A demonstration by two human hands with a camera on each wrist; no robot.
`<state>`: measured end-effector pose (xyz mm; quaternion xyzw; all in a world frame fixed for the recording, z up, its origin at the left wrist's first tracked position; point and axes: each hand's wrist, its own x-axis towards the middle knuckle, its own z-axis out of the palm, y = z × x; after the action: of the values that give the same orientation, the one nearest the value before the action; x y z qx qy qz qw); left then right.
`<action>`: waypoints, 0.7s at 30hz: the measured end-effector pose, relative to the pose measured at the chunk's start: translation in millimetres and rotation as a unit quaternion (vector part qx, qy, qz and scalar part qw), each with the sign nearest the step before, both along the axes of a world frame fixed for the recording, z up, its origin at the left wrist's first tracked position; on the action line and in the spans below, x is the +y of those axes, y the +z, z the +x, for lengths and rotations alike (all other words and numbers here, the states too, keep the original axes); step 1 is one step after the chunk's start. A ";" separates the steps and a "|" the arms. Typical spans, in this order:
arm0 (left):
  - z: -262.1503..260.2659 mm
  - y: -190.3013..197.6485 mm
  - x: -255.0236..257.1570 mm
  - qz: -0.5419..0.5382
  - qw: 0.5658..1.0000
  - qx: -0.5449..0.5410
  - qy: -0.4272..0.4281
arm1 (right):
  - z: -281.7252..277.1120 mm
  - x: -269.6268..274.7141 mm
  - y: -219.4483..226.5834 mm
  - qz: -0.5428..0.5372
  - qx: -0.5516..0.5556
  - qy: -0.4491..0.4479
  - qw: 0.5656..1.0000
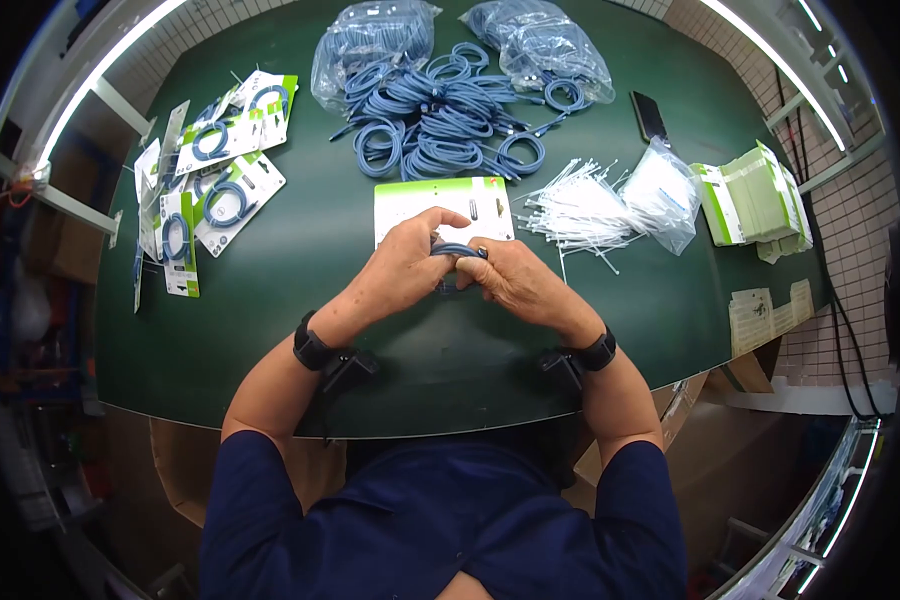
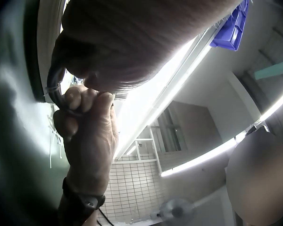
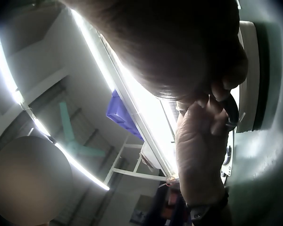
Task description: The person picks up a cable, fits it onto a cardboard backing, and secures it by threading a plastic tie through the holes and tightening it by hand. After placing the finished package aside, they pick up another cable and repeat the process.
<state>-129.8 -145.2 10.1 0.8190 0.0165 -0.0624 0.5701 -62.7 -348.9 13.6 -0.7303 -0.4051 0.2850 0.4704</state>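
Note:
Both hands meet over the near edge of a white and green card (image 1: 395, 205) in the head view. The left hand (image 1: 402, 264) and the right hand (image 1: 518, 281) grip a coiled blue cable (image 1: 456, 249) between them, fingers curled round it. In the left wrist view the dark cable loop (image 2: 54, 89) bends beside the right hand's fingers. The right wrist view shows part of the loop (image 3: 232, 112) by the left hand (image 3: 202, 150). The fingers hide much of the coil.
Blue cables (image 1: 440, 120) lie beyond the card, with bagged cables (image 1: 375, 45) behind. Carded cables (image 1: 210, 150) are at the left. White ties (image 1: 585, 208), a phone (image 1: 649, 116) and stacked cards (image 1: 760, 200) lie at the right.

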 end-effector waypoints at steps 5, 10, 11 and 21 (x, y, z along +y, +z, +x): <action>1.2 17.2 -14.0 0.106 0.926 -0.315 0.182 | 7.6 -6.9 3.7 0.073 0.021 -0.065 0.995; -18.9 36.7 -14.1 0.302 0.770 -0.548 0.126 | 14.9 -11.7 5.7 0.142 0.129 -0.128 0.973; -21.6 33.2 -18.8 0.301 0.769 -0.549 0.126 | 14.3 -12.3 6.0 0.142 0.127 -0.129 0.973; -23.1 8.3 -45.0 0.237 0.875 -0.422 0.018 | 5.6 -5.6 -2.7 0.190 0.194 -0.123 0.954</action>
<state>-152.9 -190.2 18.4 0.8777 -0.1965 0.3055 0.3126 -57.1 -354.6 10.9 -0.6021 -0.2595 0.2794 0.7015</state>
